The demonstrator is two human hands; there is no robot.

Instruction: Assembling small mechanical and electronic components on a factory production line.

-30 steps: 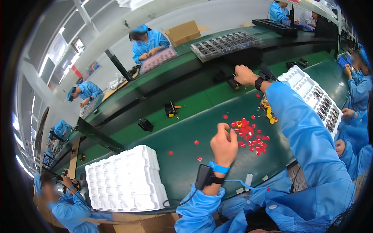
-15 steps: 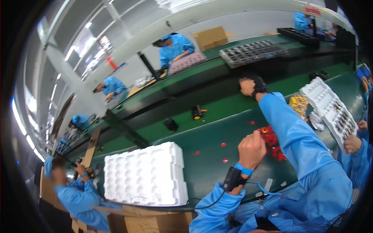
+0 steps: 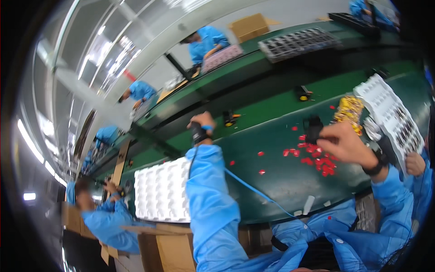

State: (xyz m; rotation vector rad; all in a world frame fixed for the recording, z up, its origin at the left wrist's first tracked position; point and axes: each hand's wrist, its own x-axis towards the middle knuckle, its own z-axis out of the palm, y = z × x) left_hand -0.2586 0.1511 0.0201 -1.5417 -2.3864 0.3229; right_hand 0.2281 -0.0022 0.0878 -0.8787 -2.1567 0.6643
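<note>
My right hand (image 3: 346, 143) is closed on a small black boxy device (image 3: 313, 129), held between thumb and fingers above scattered red pieces (image 3: 319, 158). Stretched far forward, my left hand (image 3: 202, 120) is over the green belt by the far edge of the work surface. Its fingers are curled and partly hidden, so I cannot make out whether it grips anything. A blue band and a black unit sit on that wrist. On the belt to its right lies a black device with a yellow-orange part (image 3: 230, 119); a similar black-and-yellow device (image 3: 302, 93) is farther right.
White foam trays (image 3: 161, 190) stand left of my left forearm. At right are a bag of yellow pieces (image 3: 349, 111) and a white tray with dark parts (image 3: 389, 113), which another person's hand (image 3: 414, 163) touches. A blue cord (image 3: 258, 192) crosses the bench. Co-workers sit beyond the belt.
My left hand has reached forward and left to the belt, where a black device lay. My right hand has drawn back from the belt and now holds a black device over the red pieces.
</note>
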